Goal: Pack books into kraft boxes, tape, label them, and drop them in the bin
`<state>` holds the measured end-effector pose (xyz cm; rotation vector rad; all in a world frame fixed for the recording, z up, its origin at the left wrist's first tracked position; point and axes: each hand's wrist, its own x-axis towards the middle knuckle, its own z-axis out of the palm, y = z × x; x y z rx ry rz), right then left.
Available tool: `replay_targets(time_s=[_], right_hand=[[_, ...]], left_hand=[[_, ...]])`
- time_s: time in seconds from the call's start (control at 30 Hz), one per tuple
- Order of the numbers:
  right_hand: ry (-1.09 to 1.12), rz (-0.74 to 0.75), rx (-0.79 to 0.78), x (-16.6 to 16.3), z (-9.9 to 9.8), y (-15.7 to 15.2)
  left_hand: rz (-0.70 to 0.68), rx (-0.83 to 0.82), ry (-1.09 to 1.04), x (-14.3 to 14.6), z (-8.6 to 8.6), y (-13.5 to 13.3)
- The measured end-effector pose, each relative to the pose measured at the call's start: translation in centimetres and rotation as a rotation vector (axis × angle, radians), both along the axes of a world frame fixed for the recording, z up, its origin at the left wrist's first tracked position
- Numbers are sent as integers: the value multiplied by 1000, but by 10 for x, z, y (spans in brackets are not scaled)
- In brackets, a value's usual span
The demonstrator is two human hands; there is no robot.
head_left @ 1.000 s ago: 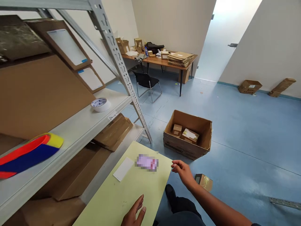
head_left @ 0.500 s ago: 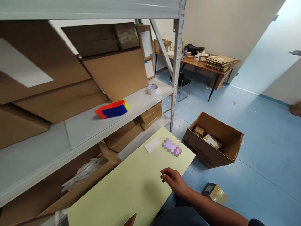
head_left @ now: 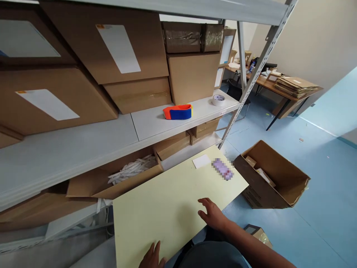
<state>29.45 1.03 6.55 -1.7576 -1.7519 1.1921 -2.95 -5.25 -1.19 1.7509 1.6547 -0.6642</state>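
Note:
A pale yellow tabletop lies in front of me. Over its near right edge is my right hand, open, fingers bent and apart, holding nothing. At the bottom of the view my left hand is partly cut off; its fingers are spread over the near part of the tabletop and nothing is in it. A white card lies flat near the far edge. Beside it is a purple item, blurred by pixels so that I cannot make out its kind. Both hands are apart from these two things.
A grey metal shelf with large cardboard boxes runs behind the table. On it are a red, blue and yellow strap loop and a tape roll. An open carton stands on the floor at right, a smaller box nearer me.
My view has turned to the left, so the shelf and table appear farther right. More of my left hand has come into view. The right hand's fingers look slightly more spread.

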Motion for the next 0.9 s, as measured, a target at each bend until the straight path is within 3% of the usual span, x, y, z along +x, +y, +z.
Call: replay_targets(time_s=[0.17,0.43,0.6,0.77,0.9], right_hand=[[-127,36,-22,22,-17,13],[-211,100,-146,76,-24,52],[-250,176,-227,96,-44,67],[-311,333,-337,102,-69,62],[-375,450,-334,103,-77,57]], left_hand=[[-52,48,-21,30,7,17],[-65,102,-36,116,12,54],[15,68,67,154,-1,63],[134,45,123,170,-23,57],[205,67,124,179,-29,49]])
